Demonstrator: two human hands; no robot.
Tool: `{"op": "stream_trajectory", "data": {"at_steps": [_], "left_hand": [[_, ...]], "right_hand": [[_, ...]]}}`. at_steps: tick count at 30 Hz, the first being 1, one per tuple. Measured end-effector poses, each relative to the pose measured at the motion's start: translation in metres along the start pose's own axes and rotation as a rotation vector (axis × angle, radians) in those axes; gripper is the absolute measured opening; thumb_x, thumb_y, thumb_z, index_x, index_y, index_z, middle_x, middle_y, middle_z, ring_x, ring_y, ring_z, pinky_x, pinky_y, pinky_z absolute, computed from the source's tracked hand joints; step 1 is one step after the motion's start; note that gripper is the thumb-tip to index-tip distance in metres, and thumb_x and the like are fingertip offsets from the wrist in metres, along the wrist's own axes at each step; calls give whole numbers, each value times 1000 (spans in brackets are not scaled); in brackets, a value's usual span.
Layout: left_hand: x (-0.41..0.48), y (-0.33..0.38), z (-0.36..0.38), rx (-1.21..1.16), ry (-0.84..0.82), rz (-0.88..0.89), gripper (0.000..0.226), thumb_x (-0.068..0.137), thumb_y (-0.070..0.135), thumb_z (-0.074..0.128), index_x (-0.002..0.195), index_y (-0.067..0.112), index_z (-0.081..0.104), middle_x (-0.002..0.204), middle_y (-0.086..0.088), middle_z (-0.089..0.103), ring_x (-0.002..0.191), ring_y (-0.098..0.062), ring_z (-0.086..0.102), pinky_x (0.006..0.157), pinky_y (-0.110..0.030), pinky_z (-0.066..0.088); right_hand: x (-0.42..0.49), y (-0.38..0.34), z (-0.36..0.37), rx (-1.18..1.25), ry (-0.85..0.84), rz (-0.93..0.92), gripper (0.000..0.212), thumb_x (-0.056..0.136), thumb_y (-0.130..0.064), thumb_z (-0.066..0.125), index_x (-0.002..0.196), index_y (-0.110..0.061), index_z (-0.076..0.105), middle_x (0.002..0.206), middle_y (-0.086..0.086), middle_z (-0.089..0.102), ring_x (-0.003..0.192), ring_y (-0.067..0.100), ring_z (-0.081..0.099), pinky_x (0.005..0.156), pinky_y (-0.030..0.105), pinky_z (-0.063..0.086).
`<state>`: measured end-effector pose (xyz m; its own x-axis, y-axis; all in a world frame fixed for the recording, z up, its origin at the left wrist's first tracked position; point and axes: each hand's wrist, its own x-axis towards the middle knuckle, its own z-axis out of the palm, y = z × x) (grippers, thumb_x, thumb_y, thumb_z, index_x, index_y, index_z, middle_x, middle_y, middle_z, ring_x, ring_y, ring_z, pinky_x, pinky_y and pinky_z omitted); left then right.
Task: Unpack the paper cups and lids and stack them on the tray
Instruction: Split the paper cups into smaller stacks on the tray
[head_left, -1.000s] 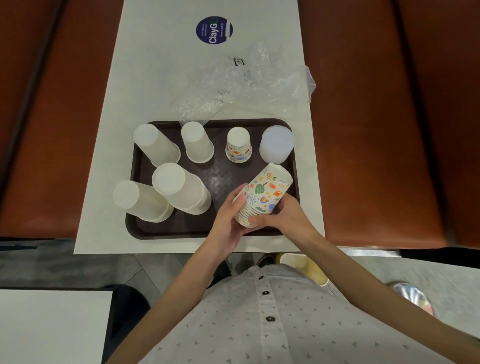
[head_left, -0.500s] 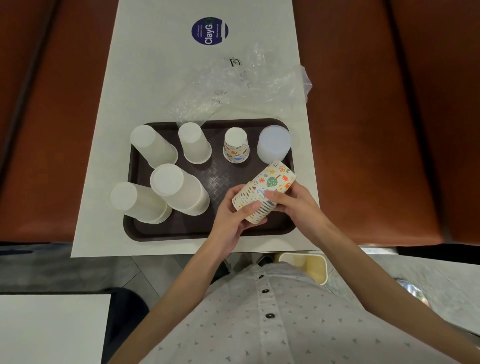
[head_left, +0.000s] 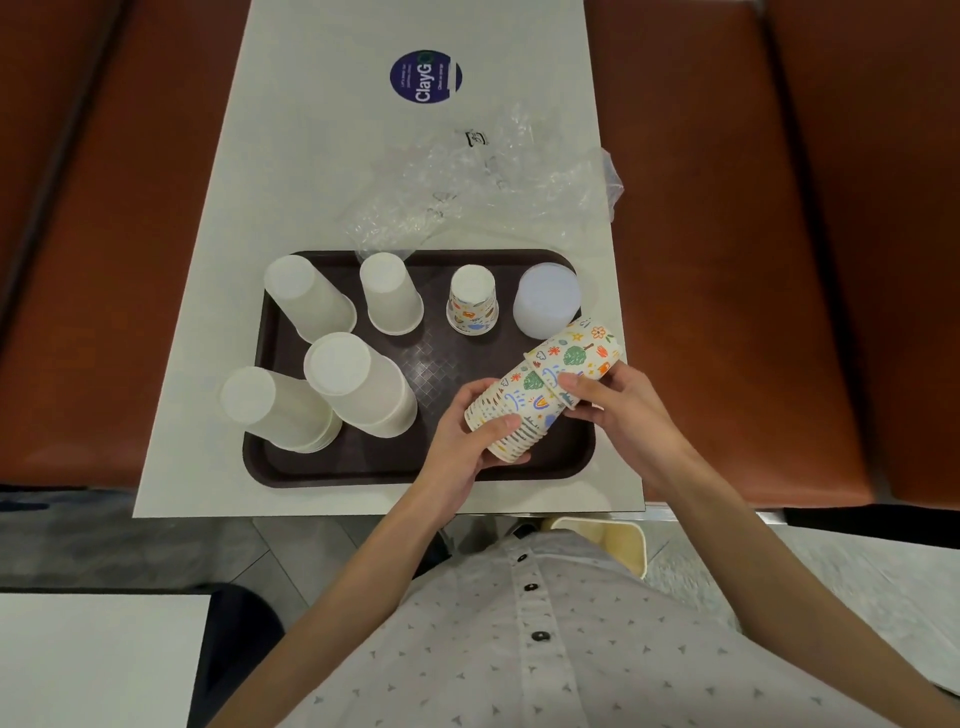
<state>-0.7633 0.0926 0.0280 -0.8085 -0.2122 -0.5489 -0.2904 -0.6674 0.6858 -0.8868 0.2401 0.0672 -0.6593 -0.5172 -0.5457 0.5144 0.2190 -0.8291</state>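
Observation:
Over the front right of the dark brown tray (head_left: 270, 457) I hold a tilted stack of patterned paper cups (head_left: 511, 402). My left hand (head_left: 467, 441) grips the stack's rim end. My right hand (head_left: 618, 400) pinches the top patterned cup (head_left: 576, 356), which sits partly slid off the stack. One patterned cup (head_left: 472, 300) stands upside down at the tray's back, beside a stack of white lids (head_left: 546, 301). Several stacks of plain white cups, such as the nearest one (head_left: 358, 382), stand upside down on the tray's left half.
Crumpled clear plastic wrap (head_left: 488, 192) lies on the white table (head_left: 322, 130) behind the tray, near a round blue sticker (head_left: 426, 77). Brown benches (head_left: 727, 260) flank the table. A second white table's corner (head_left: 93, 660) shows at lower left.
The stack has tilted further toward flat and shifted right. My right hand has moved from the stack's side to its top end, and the top cup has slid outward.

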Motion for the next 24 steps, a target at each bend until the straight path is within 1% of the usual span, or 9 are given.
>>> {"op": "stream_trajectory", "data": {"at_steps": [2, 4, 8, 11, 13, 15, 17, 20, 24], "left_hand": [[-1, -2, -2, 1, 7, -7, 49, 71, 11, 73, 116, 17, 55, 117, -9, 65, 98, -31, 70, 71, -44, 62], [-1, -4, -6, 2, 30, -17, 49, 71, 8, 76, 115, 17, 56, 114, -8, 67, 96, -30, 71, 71, -44, 62], [-2, -10, -14, 27, 111, -27, 42, 77, 4, 72, 113, 18, 57, 120, -14, 64, 97, -31, 70, 73, -48, 61], [-2, -9, -18, 86, 166, -28, 37, 83, 1, 71, 112, 20, 57, 121, -12, 64, 100, -30, 70, 78, -52, 60], [-2, -7, -18, 113, 185, -23, 36, 83, 2, 72, 110, 21, 57, 119, -10, 64, 102, -30, 69, 79, -52, 59], [-4, -7, -17, 140, 198, -8, 36, 83, 2, 72, 109, 22, 57, 118, -9, 64, 103, -29, 69, 79, -52, 60], [-5, -7, -16, 165, 211, 9, 37, 83, 2, 73, 107, 24, 57, 117, -7, 64, 103, -28, 68, 80, -52, 59], [-8, -10, -17, 202, 207, 29, 39, 82, 2, 74, 107, 26, 55, 118, -7, 64, 105, -28, 67, 82, -55, 58], [-10, -10, -19, 182, 229, 48, 37, 83, 3, 73, 106, 26, 55, 115, -5, 64, 101, -26, 67, 82, -56, 57]], "right_hand": [[1, -3, -6, -24, 32, -25, 44, 76, -27, 75, 117, -20, 61, 116, -3, 72, 112, 14, 66, 101, 43, 52], [3, -11, -11, -54, 75, -67, 46, 77, -24, 77, 119, -21, 59, 119, -2, 71, 113, 15, 66, 97, 39, 53], [17, -41, -11, -281, 173, -225, 58, 76, -17, 83, 125, -27, 51, 116, -15, 66, 106, -1, 63, 84, 17, 54], [36, -62, 9, -511, 138, -354, 66, 74, -15, 84, 129, -20, 48, 113, -19, 59, 103, -7, 58, 79, 9, 50], [53, -71, 27, -614, 92, -436, 70, 74, -14, 84, 132, -14, 45, 118, -13, 57, 107, -1, 55, 79, 5, 47], [71, -78, 45, -694, 58, -504, 73, 74, -14, 84, 134, -13, 44, 128, -4, 57, 117, 7, 52, 86, 10, 45], [87, -84, 60, -764, 38, -551, 74, 73, -13, 84, 134, -12, 44, 132, 2, 58, 118, 10, 50, 91, 18, 44], [103, -86, 71, -854, -3, -562, 72, 71, -12, 84, 132, -10, 45, 129, 6, 60, 111, 9, 50, 91, 25, 47], [117, -71, 73, -955, -24, -519, 72, 67, -12, 84, 129, -11, 47, 123, 9, 63, 114, 25, 59, 92, 42, 53]]}}
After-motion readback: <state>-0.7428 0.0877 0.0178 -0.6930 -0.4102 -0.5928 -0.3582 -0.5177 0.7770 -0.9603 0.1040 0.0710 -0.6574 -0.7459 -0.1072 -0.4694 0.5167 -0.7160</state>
